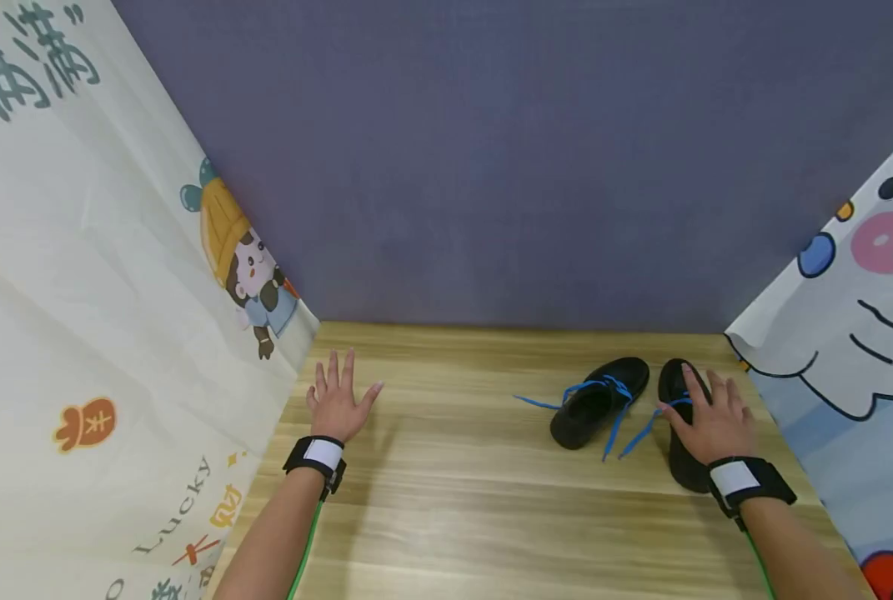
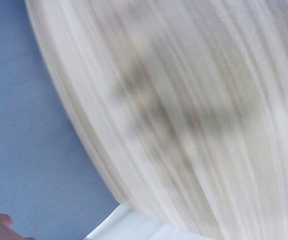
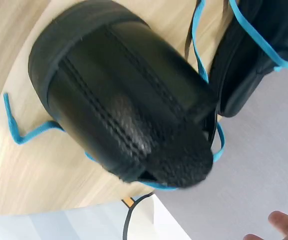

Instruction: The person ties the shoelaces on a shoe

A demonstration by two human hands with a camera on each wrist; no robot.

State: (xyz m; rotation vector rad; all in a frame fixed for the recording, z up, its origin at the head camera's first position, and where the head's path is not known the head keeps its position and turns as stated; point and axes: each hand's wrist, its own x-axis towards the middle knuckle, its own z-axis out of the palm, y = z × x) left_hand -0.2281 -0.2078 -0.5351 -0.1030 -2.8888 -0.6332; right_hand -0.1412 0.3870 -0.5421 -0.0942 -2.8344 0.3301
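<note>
Two black shoes with blue laces lie at the right of the wooden table. Over the right-hand shoe is my right hand, its fingers spread and covering part of it in the head view. The right wrist view shows that shoe's heel large, with fingertips off in the lower corner, apart from it. The other shoe sits just to the left, its laces loose and trailing. Far from both, at the table's left side, my left hand has its fingers spread and holds nothing.
A wood-grain table meets a dark blue-grey wall panel at its far edge. Printed cloths hang close on both sides, a white one at left and one with a cartoon pig at right.
</note>
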